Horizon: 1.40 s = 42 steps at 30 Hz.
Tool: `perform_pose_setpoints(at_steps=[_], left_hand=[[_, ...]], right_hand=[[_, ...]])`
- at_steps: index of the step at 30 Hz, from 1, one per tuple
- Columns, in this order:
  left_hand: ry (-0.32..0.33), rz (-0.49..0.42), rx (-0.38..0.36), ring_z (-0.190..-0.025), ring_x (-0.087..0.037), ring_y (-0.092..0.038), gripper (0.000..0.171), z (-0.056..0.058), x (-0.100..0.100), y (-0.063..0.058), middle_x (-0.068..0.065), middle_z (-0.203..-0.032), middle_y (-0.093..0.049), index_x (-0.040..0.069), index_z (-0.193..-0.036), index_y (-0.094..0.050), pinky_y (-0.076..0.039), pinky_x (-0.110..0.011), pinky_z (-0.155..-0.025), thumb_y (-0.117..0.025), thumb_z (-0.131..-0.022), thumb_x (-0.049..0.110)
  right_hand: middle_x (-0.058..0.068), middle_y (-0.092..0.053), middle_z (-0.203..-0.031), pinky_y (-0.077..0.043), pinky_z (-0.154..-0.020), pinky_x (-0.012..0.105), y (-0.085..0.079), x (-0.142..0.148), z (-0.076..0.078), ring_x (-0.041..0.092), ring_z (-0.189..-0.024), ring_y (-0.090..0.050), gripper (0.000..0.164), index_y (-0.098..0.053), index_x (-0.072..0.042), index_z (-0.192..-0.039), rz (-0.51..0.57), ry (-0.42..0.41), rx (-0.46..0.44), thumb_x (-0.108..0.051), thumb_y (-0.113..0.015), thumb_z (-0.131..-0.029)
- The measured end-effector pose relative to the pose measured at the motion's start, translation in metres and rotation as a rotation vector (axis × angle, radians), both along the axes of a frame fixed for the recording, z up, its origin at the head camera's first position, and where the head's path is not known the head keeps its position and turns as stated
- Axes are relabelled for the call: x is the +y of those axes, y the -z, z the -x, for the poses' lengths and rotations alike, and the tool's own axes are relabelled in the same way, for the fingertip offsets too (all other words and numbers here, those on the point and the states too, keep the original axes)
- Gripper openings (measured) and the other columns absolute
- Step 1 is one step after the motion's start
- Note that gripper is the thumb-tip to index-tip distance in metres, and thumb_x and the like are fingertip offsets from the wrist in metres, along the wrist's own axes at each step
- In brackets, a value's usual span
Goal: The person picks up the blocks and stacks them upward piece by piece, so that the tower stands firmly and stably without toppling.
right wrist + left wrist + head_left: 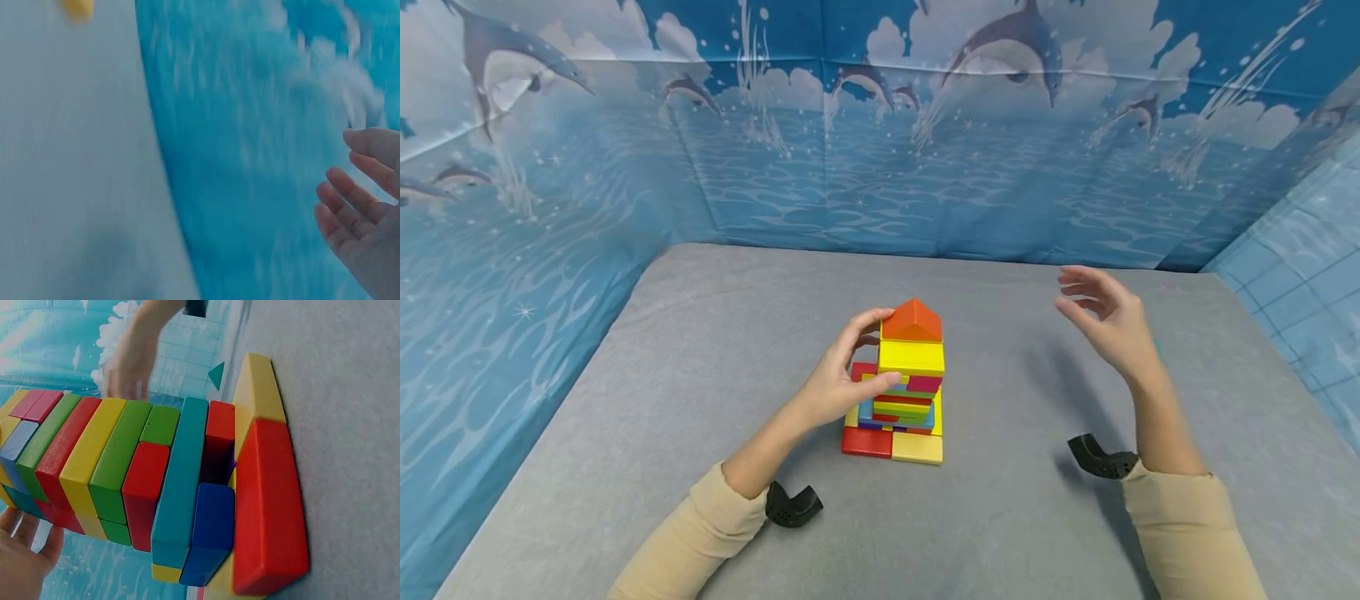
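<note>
A tower of coloured wooden blocks (912,358) stands on the grey surface, topped by an orange triangular block (913,321). Around its upper left side is my left hand (832,385), thumb across the front and index fingertip right at the orange block. The left wrist view has fingers (28,534) of this hand beside the stacked blocks. My right hand (1108,321) is raised to the right, apart from the tower, with loosely bent fingers and nothing in them. In the right wrist view its fingers (350,206) are spread before the blue backdrop.
Red and cream flat blocks (917,448) form the tower's front base. A teal triangular piece (217,376) lies beyond the tower, mostly hidden by the right arm in the head view. A dolphin-print curtain (880,167) borders the grey cloth surface (985,517).
</note>
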<state>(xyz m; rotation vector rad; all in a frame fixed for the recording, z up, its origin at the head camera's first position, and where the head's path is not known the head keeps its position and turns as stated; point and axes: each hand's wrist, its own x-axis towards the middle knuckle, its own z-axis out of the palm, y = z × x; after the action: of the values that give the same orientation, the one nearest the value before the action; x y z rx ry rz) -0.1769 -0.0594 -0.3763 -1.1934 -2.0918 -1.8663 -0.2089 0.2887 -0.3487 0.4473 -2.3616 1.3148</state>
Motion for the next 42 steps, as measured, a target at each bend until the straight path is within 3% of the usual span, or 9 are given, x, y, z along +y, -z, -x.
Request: perform_pose_setpoints(at_steps=[6, 9, 12, 15, 18, 28, 36, 40, 42], left_hand=[[0.001, 0.007, -0.003, -0.116, -0.032, -0.039, 0.067, 0.0, -0.001, -0.001, -0.011, -0.136, -0.038, 0.006, -0.137, -0.03, -0.032, -0.057, -0.094, -0.061, -0.086, 0.036], [0.003, 0.012, -0.005, -0.117, -0.031, -0.039, 0.065, 0.0, -0.001, 0.0, -0.011, -0.136, -0.038, 0.006, -0.137, -0.03, -0.033, -0.056, -0.095, -0.062, -0.086, 0.031], [0.005, 0.009, -0.006, -0.117, -0.032, -0.039, 0.064, 0.0, -0.001, 0.0, -0.011, -0.136, -0.038, 0.006, -0.138, -0.03, -0.033, -0.056, -0.095, -0.063, -0.086, 0.026], [0.0, 0.012, -0.002, -0.117, -0.031, -0.04, 0.063, 0.0, -0.001, 0.0, -0.011, -0.136, -0.038, 0.006, -0.137, -0.031, -0.033, -0.054, -0.095, -0.063, -0.086, 0.024], [-0.005, 0.015, 0.002, -0.116, -0.031, -0.04, 0.064, 0.0, -0.001, 0.0, -0.011, -0.136, -0.038, 0.007, -0.137, -0.031, -0.034, -0.052, -0.095, -0.063, -0.086, 0.028], [-0.009, 0.014, 0.011, -0.115, -0.032, -0.04, 0.068, 0.0, -0.001, 0.0, -0.011, -0.135, -0.039, 0.006, -0.137, -0.031, -0.033, -0.057, -0.093, -0.061, -0.086, 0.04], [-0.011, 0.03, 0.004, -0.116, -0.031, -0.04, 0.066, -0.001, -0.002, 0.0, -0.009, -0.135, -0.039, 0.008, -0.137, -0.031, -0.035, -0.047, -0.096, -0.061, -0.086, 0.036], [-0.002, 0.028, -0.007, -0.116, -0.029, -0.04, 0.063, 0.0, -0.003, 0.0, -0.01, -0.135, -0.039, 0.007, -0.137, -0.031, -0.034, -0.05, -0.095, -0.062, -0.086, 0.027], [0.0, 0.028, -0.013, -0.116, -0.027, -0.04, 0.063, 0.0, -0.003, -0.001, -0.01, -0.135, -0.039, 0.007, -0.137, -0.031, -0.034, -0.049, -0.096, -0.063, -0.086, 0.022]], right_hand=[[-0.002, -0.053, -0.126, -0.038, -0.076, 0.009, 0.081, 0.116, 0.041, 0.0, -0.101, -0.05, 0.045, -0.052, -0.022, -0.129, -0.095, 0.24, -0.095, -0.028, -0.063, -0.086], [-0.002, -0.049, -0.129, -0.04, -0.078, 0.016, 0.1, 0.148, 0.042, 0.002, -0.102, -0.047, 0.045, -0.052, -0.024, -0.13, -0.193, 0.322, -0.172, -0.035, -0.059, -0.087], [0.009, -0.044, -0.131, -0.042, -0.084, 0.03, 0.097, 0.152, 0.029, 0.015, -0.106, -0.044, 0.045, -0.051, -0.019, -0.131, -0.279, 0.35, -0.254, -0.036, -0.055, -0.089], [0.022, -0.041, -0.129, -0.038, -0.086, 0.049, 0.08, 0.14, 0.01, 0.034, -0.109, -0.04, 0.046, -0.049, -0.006, -0.131, -0.308, 0.302, -0.293, -0.031, -0.054, -0.092], [0.03, -0.036, -0.126, -0.034, -0.083, 0.059, 0.067, 0.13, -0.005, 0.046, -0.108, -0.036, 0.047, -0.047, 0.003, -0.128, -0.321, 0.239, -0.32, -0.024, -0.054, -0.092], [0.03, -0.035, -0.122, -0.043, -0.069, 0.052, 0.074, 0.131, -0.012, 0.05, -0.106, -0.038, 0.04, -0.051, 0.005, -0.121, -0.388, 0.293, -0.393, -0.022, -0.056, -0.091], [0.03, -0.037, -0.122, -0.045, -0.069, 0.05, 0.079, 0.134, -0.009, 0.049, -0.105, -0.041, 0.041, -0.05, 0.002, -0.123, -0.385, 0.303, -0.388, -0.024, -0.054, -0.092], [0.016, -0.043, -0.12, -0.045, -0.078, 0.038, 0.088, 0.144, 0.007, 0.025, -0.101, -0.045, 0.044, -0.055, -0.012, -0.125, -0.367, 0.31, -0.301, -0.037, -0.055, -0.089], [0.01, -0.044, -0.118, -0.043, -0.079, 0.03, 0.08, 0.135, 0.01, 0.015, -0.098, -0.044, 0.043, -0.057, -0.016, -0.124, -0.344, 0.297, -0.243, -0.038, -0.058, -0.087]])
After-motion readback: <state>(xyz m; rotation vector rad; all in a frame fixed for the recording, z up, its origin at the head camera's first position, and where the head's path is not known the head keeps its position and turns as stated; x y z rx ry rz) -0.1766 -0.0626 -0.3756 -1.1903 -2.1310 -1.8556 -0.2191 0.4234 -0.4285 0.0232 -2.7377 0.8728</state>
